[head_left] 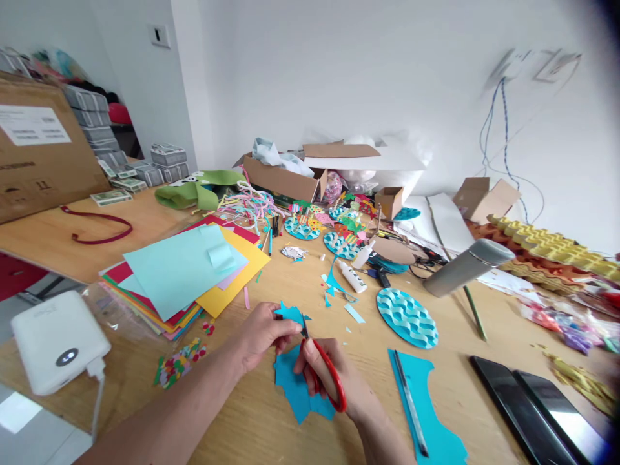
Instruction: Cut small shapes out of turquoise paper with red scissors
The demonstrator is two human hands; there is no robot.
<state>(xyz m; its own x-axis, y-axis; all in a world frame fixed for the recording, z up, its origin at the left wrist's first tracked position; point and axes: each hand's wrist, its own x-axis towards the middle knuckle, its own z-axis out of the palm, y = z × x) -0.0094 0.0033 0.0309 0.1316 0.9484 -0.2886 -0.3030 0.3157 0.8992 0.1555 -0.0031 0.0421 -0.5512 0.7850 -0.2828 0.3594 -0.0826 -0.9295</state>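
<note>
The jagged blue paper (290,312) is pinched by the left hand (263,332), projecting beyond its fingertips; red scissors (340,394) are gripped by the right hand (347,373), blades angled forward beside those fingertips, blade contact being unclear.

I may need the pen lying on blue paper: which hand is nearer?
Right. The right hand, holding red-handled scissors, is left of the pen; the left hand, pinching a blue paper piece, is farther left.
</note>
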